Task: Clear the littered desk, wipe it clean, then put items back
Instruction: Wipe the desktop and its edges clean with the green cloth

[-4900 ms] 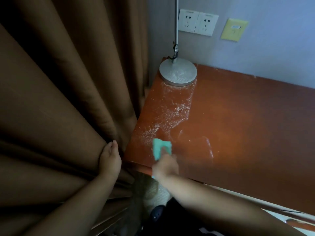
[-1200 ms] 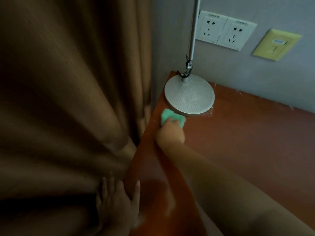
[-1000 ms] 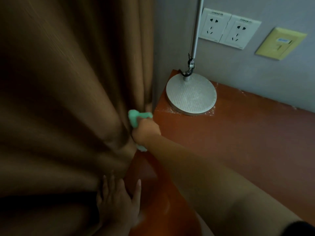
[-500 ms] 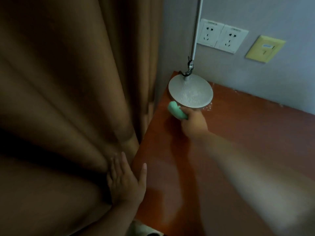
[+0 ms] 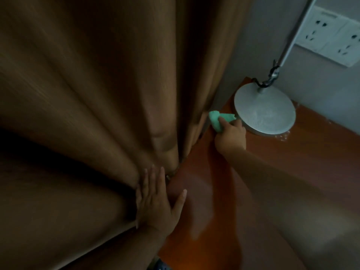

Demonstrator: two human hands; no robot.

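Head cam: wiping step. Right hand (image 5: 230, 134) grips green cloth (image 5: 219, 120) at desk (image 5: 272, 182) edge beside lamp base (image 5: 265, 110); flat left hand (image 5: 155, 199) presses curtain (image 5: 87, 114) back. Next, probably around that base.

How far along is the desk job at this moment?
Clearing looks done: only the lamp base stands on the visible desk. In hand: right hand grips the green cloth beside it; left hand presses the curtain. Left: specks by the base, returning items.
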